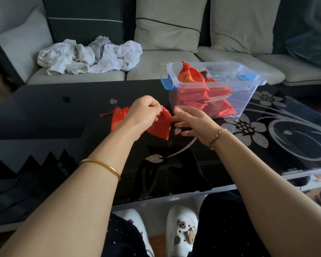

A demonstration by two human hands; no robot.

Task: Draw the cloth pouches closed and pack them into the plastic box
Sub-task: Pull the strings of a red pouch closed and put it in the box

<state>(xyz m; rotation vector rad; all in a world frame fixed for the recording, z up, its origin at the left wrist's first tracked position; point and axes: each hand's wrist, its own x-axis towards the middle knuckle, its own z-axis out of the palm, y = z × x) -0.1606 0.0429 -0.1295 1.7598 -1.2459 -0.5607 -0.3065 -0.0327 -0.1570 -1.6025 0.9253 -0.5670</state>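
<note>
Over the dark surface [44,112] the left hand [146,112] pinches the gathered neck of a red pouch [160,127], which hangs with neck at 12 o'clock and base at 6. The right hand [195,123] is just beside it at 3 o'clock, fingers spread, holding nothing. A second pouch [119,117] lies at the left hand's 9 o'clock, and farther off the plastic box [248,95], already holding red pouches, stands at 1 o'clock, nearer the right hand
</note>
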